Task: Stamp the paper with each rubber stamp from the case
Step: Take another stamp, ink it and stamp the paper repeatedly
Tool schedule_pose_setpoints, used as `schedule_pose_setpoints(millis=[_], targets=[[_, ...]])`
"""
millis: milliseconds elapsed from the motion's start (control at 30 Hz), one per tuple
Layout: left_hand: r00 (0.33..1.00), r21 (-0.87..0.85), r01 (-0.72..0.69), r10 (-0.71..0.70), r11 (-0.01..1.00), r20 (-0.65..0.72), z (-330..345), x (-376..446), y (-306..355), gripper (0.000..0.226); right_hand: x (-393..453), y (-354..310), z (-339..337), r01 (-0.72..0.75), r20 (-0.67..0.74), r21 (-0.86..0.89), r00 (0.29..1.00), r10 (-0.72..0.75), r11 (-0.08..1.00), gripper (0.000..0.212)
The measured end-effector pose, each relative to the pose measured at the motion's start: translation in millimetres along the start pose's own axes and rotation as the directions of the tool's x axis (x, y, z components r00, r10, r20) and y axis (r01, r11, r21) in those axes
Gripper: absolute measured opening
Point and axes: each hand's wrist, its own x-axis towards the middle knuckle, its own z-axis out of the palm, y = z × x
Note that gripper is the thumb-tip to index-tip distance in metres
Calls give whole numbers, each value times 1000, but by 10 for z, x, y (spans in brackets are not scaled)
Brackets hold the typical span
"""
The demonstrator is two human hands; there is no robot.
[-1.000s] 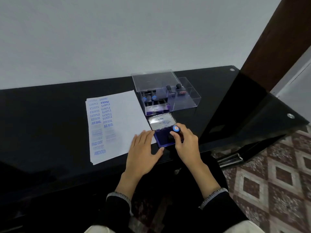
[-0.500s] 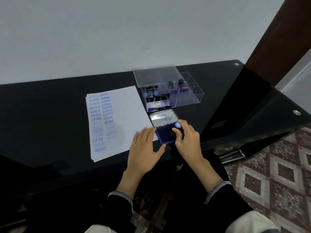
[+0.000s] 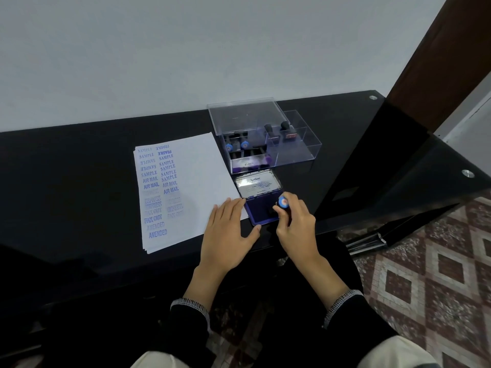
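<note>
Two hands are working at the near edge of a glossy black table (image 3: 79,166). The left hand (image 3: 228,229) is lying flat with fingers straight and spread, pressing down the near right corner of the paper (image 3: 196,166) and touching the ink pad's left edge. The right hand (image 3: 297,229) is curling its thumb and fingers round one rubber stamp (image 3: 282,204), a dark handle with a round blue cap bearing a red mark; the stamp is standing on the blue ink pad (image 3: 259,211). The pad's hinged metal lid (image 3: 258,183) is standing open behind it, showing the brand "Artline" above smaller print too fine to read.

One sheet is showing on top, with further sheet edges peeking out beneath it at the near left corner. Two columns of blue impressions are running down its left side: FRAGILE, SAMPLE, AIR MAIL, EXPRESS, FAX OUT and AMENDED, several of them repeated and some faint or smeared.

One clear plastic case (image 3: 297,152) is sitting just behind the pad, its transparent lid (image 3: 244,115) lying tilted over the left half. Inside the left half, two blue-capped stamps (image 3: 237,146) are lying side by side, above a purple-labelled item whose writing is unreadable. In the right compartment two more stamps (image 3: 279,130) with dark round handles are standing upright.
</note>
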Motion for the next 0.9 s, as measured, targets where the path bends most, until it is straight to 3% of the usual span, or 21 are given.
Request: schedule_pose_setpoints(millis=[300,667,900], targets=[[1000,14,1,-1,1000,-5,21,5,-8,67,256,27,-15,-6,138,-12,990,8,1000,18],[1000,8,7,-8,1000,12,16,11,5,68,36,13,-19,-7,26,54,1000,6,999,22],[1000,6,6,-6,1000,5,12,-1,4,67,211,20,-42,20,128,11,992,-22,1000,17]])
